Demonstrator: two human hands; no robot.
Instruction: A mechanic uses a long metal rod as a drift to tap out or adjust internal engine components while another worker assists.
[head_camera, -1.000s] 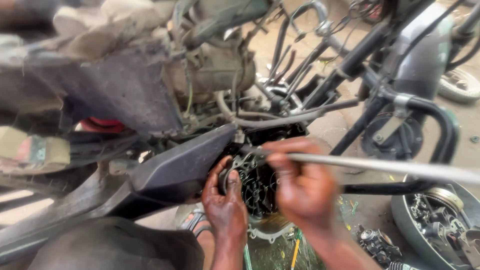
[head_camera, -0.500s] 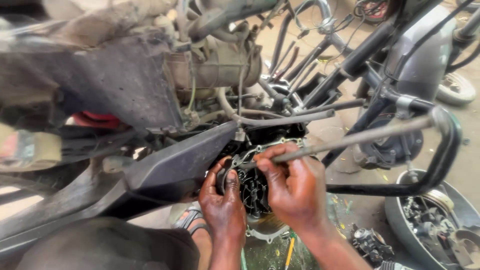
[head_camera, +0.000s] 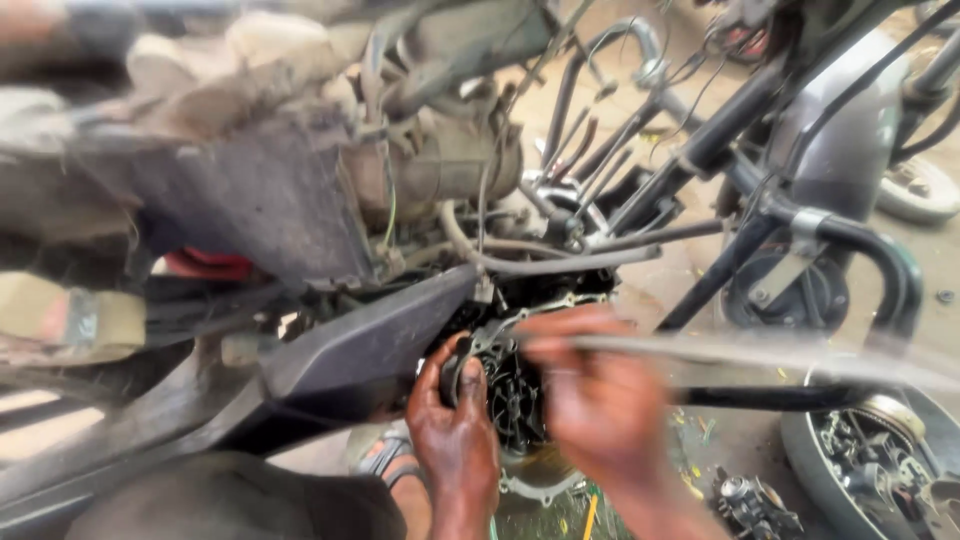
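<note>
Head view: left hand (head_camera: 455, 425) grip on engine clutch (head_camera: 512, 395); right hand (head_camera: 590, 400) grasping metal rod (head_camera: 760, 352).

My left hand (head_camera: 455, 425) comes up from below, wrist straight, back of the hand toward me, fingers curled and pressing forward, fingertips (head_camera: 470, 378) tucked in. My right hand (head_camera: 590, 400) sits just beside it to the right, blurred, forearm running down to the bottom edge, fingers closed in a loose fist, knuckles up. The two hands are close but not clearly touching.
</note>
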